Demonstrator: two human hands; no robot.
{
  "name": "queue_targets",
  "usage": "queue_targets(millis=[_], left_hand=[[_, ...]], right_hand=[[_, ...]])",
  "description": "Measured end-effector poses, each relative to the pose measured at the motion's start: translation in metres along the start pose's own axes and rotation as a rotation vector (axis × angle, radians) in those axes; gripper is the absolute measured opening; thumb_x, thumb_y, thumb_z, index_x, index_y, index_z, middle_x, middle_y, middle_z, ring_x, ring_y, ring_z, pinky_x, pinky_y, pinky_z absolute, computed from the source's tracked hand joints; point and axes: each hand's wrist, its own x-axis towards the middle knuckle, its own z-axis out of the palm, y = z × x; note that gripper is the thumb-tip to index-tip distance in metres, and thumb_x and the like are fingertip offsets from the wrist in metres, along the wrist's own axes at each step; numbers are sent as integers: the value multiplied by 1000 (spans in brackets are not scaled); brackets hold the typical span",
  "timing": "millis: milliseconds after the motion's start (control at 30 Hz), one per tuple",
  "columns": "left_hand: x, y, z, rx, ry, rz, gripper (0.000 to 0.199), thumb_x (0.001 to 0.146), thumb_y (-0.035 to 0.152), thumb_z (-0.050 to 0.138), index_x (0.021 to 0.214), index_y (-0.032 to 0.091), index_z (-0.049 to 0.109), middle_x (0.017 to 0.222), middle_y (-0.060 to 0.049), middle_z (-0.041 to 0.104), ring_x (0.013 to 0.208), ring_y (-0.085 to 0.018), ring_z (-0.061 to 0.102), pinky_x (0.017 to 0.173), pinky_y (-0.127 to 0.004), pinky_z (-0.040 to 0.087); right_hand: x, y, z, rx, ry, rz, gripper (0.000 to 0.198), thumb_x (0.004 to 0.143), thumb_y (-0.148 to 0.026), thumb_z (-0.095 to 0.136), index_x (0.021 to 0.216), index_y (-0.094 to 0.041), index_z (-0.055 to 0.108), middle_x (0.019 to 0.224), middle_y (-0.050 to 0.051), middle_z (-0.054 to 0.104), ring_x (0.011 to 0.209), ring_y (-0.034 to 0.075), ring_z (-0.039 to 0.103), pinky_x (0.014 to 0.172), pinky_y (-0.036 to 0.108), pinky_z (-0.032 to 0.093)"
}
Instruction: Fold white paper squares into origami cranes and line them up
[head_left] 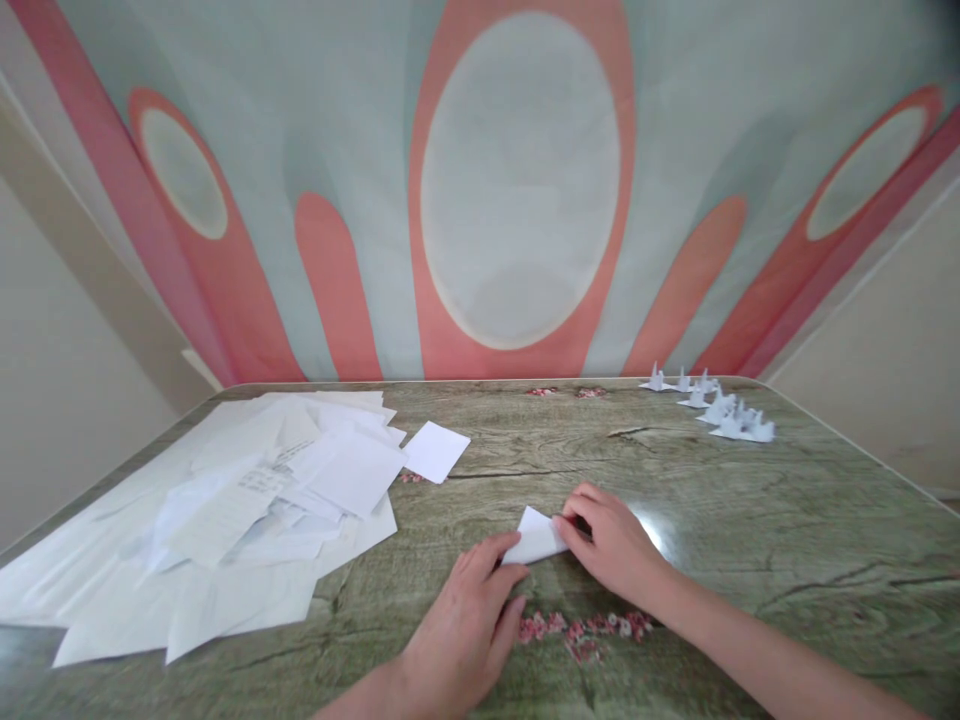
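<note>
A small folded white paper (537,536) lies on the green wood-patterned table (750,520) near the front middle. My left hand (463,625) rests flat on the table, its fingertips pressing the paper's left corner. On the paper's right end sits my right hand (613,543), pinching and pressing it with the fingers. The paper stays on the tabletop between both hands.
A loose heap of white sheets (225,510) covers the table's left part, with one small square sheet (436,451) beside it. Several finished folded paper figures (720,405) stand at the far right corner. A pink and grey patterned cloth (517,180) hangs behind.
</note>
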Motion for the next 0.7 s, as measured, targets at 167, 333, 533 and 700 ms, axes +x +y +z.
queue_targets(millis=[167, 333, 533, 700], left_hand=[[-2, 1, -8, 94, -45, 42, 28, 84, 13, 43, 109, 19, 54, 126, -9, 46, 114, -22, 46, 101, -42, 38], [-4, 1, -15, 118, -100, 76, 24, 84, 12, 42, 104, 17, 56, 126, -10, 46, 115, -22, 46, 101, -39, 37], [6, -5, -17, 77, -102, 104, 12, 82, 14, 47, 90, 17, 54, 119, -7, 49, 108, -19, 50, 96, -35, 41], [20, -4, -16, 121, -141, 104, 19, 83, 19, 50, 102, 19, 50, 115, -6, 51, 105, -19, 51, 91, -33, 44]], right_hand=[[-4, -7, 1, -50, -3, 69, 20, 82, -25, 50, 63, -19, 54, 71, 0, 51, 64, 13, 50, 62, 26, 35], [-12, -14, 3, -55, -3, 98, 19, 84, -26, 47, 66, -19, 53, 70, 0, 53, 66, 14, 51, 61, 26, 35], [-19, -10, 13, -69, 87, 63, 23, 85, -28, 46, 63, -20, 48, 64, 0, 52, 65, 16, 50, 62, 27, 35], [-20, -6, 18, -94, 104, 40, 22, 85, -29, 46, 65, -20, 48, 65, 1, 52, 65, 17, 49, 61, 28, 33]])
